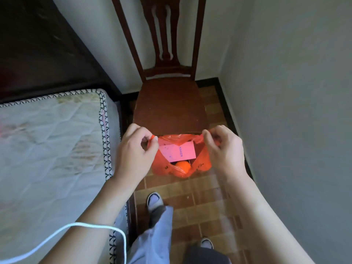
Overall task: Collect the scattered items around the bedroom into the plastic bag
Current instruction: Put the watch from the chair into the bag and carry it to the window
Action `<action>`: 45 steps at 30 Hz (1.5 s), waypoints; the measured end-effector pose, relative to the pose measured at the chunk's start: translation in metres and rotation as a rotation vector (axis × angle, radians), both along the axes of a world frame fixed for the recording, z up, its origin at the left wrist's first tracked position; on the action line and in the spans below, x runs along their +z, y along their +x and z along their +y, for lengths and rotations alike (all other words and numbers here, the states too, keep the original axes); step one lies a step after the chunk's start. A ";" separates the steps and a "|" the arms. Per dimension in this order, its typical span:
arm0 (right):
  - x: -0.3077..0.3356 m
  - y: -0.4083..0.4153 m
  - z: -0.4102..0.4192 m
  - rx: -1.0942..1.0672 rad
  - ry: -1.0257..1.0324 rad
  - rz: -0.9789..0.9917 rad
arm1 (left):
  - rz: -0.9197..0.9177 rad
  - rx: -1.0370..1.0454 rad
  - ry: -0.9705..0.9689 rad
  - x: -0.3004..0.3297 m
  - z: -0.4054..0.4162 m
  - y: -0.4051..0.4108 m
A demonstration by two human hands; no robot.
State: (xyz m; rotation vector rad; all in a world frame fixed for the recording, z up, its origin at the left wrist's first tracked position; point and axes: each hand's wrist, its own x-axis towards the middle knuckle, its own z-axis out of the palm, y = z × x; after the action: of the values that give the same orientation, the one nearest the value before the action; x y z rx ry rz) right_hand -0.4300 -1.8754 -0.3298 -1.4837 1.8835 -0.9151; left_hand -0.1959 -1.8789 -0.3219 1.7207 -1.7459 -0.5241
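An orange-red plastic bag point(202, 164) hangs in the air just in front of the wooden chair's seat. My left hand point(133, 151) pinches its left handle and my right hand point(224, 149) pinches its right handle, holding the mouth apart. Inside the bag lies a flat rectangular box point(178, 152) with printed lettering, tinted pink by the plastic. Below the box a round orange object point(183, 166) shows at the bottom of the bag.
A dark wooden chair point(169, 103) stands against the wall ahead. A bare mattress point(51, 149) on a dark bed frame fills the left. A grey wall runs along the right. Brown floor tiles and my feet are below. A white cord point(91, 225) crosses my left forearm.
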 end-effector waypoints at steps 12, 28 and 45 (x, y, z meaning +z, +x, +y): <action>0.222 -0.044 0.041 -0.110 -0.238 -0.014 | 0.097 0.020 -0.225 0.229 0.033 -0.053; 0.391 -0.100 0.057 -0.250 -0.443 0.221 | 0.203 -0.137 -0.314 0.405 0.013 -0.073; 0.443 -0.098 0.088 -0.631 -0.326 0.342 | 0.399 -0.518 -0.229 0.427 -0.063 -0.134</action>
State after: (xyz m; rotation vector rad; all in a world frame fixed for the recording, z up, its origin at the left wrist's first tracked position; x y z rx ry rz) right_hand -0.5279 -1.7873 0.1132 -1.2886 2.6369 -1.3697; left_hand -0.3297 -1.9420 0.1050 0.9211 -1.8559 -0.7909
